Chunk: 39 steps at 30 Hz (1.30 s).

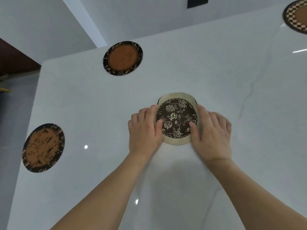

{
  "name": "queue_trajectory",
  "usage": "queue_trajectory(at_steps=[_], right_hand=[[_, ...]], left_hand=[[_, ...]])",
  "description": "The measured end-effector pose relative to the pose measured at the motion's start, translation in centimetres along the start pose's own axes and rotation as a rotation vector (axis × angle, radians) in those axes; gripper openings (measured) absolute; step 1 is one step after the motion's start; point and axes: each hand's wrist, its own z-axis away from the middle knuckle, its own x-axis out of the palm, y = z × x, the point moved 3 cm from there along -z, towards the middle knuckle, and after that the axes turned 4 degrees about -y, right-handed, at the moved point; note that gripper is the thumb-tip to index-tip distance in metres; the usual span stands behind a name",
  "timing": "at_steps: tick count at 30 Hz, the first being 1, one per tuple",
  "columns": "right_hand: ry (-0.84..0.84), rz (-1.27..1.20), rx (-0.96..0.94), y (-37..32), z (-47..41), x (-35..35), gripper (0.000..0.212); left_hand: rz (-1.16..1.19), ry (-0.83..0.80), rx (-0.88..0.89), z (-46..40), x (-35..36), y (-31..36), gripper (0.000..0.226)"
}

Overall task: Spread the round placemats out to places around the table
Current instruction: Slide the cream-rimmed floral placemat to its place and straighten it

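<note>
A round placemat with a cream rim and a dark floral centre [177, 116] lies in the middle of the white table [99, 105], on top of at least one more mat whose dark edge peeks out behind it. My left hand [144, 128] grips its left side and my right hand [211, 130] its right side, thumbs pressed on the pattern. Three other mats lie spread out: an orange one with a dark leafy rim [123, 58] at the far edge, an orange and black one [43, 147] at the left edge, and a checkered one [297, 15] at the far right.
The table's left edge runs close to the left mat, with grey floor [13, 113] below. A dark wooden piece [15, 58] stands at the far left. A black object [197, 1] sits on the white wall behind.
</note>
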Motion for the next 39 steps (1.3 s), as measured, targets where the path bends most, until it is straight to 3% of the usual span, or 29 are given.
queue_trajectory(at_steps=[5, 17, 21, 25, 30, 39], right_hand=[[0.023, 0.039, -0.014, 0.1, 0.2, 0.3, 0.051], [-0.027, 0.085, -0.073, -0.1, 0.3, 0.5, 0.048], [-0.033, -0.027, -0.074, -1.4, 1.4, 0.6, 0.050], [-0.035, -0.208, -0.084, -4.4, 3.6, 1.5, 0.047], [-0.110, -0.191, -0.222, -6.4, 7.8, 2.6, 0.035], [-0.125, -0.189, -0.354, -7.4, 18.0, 3.3, 0.035]], left_hand=[[0.096, 0.008, 0.007, 0.1, 0.1, -0.2, 0.044], [-0.003, 0.034, -0.028, 0.3, 0.4, 0.0, 0.048], [0.046, 0.043, -0.099, 1.3, -0.2, 0.1, 0.053], [0.057, 0.071, -0.204, 4.7, -1.7, -1.8, 0.044], [0.016, 0.051, -0.287, 10.9, -4.1, -5.6, 0.023], [0.192, -0.034, -0.355, 21.7, -5.9, -9.1, 0.043]])
